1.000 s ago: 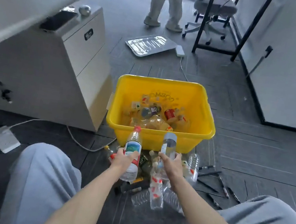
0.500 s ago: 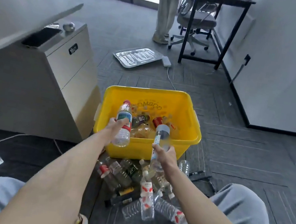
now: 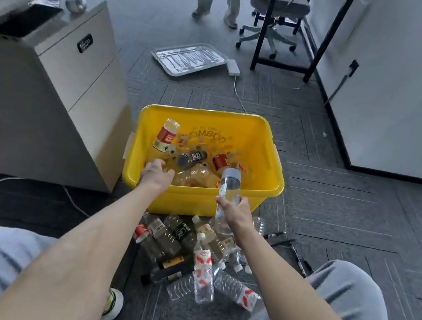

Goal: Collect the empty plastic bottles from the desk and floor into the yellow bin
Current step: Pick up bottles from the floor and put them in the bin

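Your right hand (image 3: 232, 212) grips the grey-capped clear bottle (image 3: 229, 187) low on its body, cap just past the yellow bin's (image 3: 190, 200) near rim. Left hand (image 3: 156, 176): empty, fingers loose. Carry the bottle deeper before letting go, so it clears the rim.

Bare forearms, light blue-grey trousers (image 3: 347, 303), white shoes (image 3: 111, 305)

Yellow bin (image 3: 272, 166): glossy smooth plastic
Bottles (image 3: 202, 273): clear plastic, paper labels
Tray (image 3: 190, 58): shiny metal
Floor (image 3: 333, 211): matt carpet
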The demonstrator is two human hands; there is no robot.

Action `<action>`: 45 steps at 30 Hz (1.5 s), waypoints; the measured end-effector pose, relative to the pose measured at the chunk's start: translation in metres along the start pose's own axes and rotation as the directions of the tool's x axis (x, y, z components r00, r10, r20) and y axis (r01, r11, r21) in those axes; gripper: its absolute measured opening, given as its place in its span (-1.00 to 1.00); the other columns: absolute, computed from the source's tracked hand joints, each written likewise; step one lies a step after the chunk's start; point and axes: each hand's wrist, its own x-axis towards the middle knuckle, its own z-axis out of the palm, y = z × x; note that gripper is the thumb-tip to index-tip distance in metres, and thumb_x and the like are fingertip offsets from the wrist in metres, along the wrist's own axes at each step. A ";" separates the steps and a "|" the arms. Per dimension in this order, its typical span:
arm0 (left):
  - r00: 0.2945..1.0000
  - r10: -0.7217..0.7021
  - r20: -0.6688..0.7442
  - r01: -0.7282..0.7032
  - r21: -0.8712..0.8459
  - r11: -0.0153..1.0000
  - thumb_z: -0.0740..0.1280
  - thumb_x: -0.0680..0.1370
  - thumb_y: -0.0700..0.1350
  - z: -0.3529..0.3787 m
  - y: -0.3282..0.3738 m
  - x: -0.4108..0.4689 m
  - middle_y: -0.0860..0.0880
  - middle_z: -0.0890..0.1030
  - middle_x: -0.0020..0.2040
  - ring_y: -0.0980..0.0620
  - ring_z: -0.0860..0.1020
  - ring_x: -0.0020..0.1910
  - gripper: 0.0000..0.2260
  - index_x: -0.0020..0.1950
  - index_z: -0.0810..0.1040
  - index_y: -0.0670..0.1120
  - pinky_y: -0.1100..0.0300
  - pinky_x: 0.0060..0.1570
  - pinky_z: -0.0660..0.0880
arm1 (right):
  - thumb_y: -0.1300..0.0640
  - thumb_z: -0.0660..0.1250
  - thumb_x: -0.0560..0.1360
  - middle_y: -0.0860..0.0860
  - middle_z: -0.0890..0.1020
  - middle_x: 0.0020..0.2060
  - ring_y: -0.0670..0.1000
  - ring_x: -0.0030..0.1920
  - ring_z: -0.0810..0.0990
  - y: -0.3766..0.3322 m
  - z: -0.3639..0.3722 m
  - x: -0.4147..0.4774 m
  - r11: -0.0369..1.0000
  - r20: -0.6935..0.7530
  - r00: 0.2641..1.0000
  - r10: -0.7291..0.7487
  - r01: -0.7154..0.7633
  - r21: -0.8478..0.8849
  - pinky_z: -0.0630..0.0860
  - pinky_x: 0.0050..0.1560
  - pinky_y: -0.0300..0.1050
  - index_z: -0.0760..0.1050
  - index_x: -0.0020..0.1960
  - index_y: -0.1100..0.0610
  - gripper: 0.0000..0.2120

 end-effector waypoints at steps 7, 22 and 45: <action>0.982 -0.076 0.171 0.076 0.008 0.997 0.19 0.63 -0.01 0.017 -0.035 -0.029 -0.14 0.43 0.38 -0.14 0.44 0.31 -0.61 0.43 0.36 -0.12 0.02 0.26 0.41 | -0.19 0.37 0.36 0.15 0.44 0.35 0.22 0.22 0.52 -0.001 0.012 0.011 0.999 0.009 1.000 0.026 -0.027 0.041 0.53 0.13 0.14 0.18 0.50 0.12 -0.17; 0.994 -0.040 0.102 0.049 -0.092 0.995 0.01 0.68 -0.02 -0.029 -0.045 -0.034 -0.13 0.43 0.38 -0.13 0.41 0.31 -0.65 0.40 0.38 -0.05 0.12 0.08 0.30 | -0.04 0.34 0.48 0.17 0.48 0.33 0.21 0.28 0.47 -0.084 -0.004 0.055 0.990 -0.136 0.982 -0.135 0.130 -0.046 0.46 0.28 0.21 0.36 0.43 0.14 -0.43; 0.934 -0.113 0.339 0.032 0.236 0.971 0.15 0.58 0.06 0.005 -0.098 -0.086 -0.09 0.52 0.23 -0.09 0.48 0.20 -0.76 0.14 0.48 -0.01 -0.05 0.25 0.44 | 0.07 0.25 0.56 0.13 0.59 0.20 0.09 0.08 0.57 0.012 0.040 -0.008 0.713 0.265 0.940 -0.216 0.337 -0.614 0.54 0.17 0.00 0.52 0.24 0.14 -0.70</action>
